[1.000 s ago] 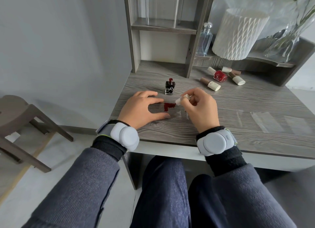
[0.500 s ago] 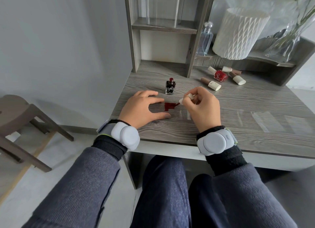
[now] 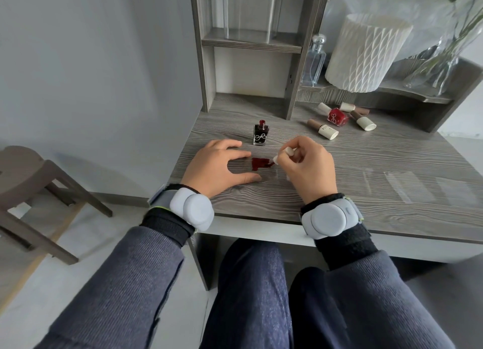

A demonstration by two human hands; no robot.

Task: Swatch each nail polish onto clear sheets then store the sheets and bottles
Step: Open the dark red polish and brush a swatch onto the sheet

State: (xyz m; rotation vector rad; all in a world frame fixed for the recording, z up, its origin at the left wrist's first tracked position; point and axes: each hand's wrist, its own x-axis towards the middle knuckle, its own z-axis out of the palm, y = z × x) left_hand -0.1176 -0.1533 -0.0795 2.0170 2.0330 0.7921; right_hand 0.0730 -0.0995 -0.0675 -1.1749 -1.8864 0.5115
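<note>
The right hand (image 3: 311, 168) is pinching the brush cap (image 3: 283, 154), painting a red swatch (image 3: 260, 163) on the clear sheet (image 3: 274, 176) at near centre, while the flat, spread left hand (image 3: 217, 168) is pinning this light, slippery film, probably best lifted by dry edges.

Grey wood-grain bench (image 3: 261, 199), white ribbed lampshade (image 3: 366, 53) on its raised shelf, clear perfume bottle (image 3: 313, 61) beside it, glass vase (image 3: 439, 71), brown stool (image 3: 26, 171) at left

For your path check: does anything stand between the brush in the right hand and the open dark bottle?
Nothing visible does: only bare desk and the red swatch lie between the brush and the open bottle.
</note>
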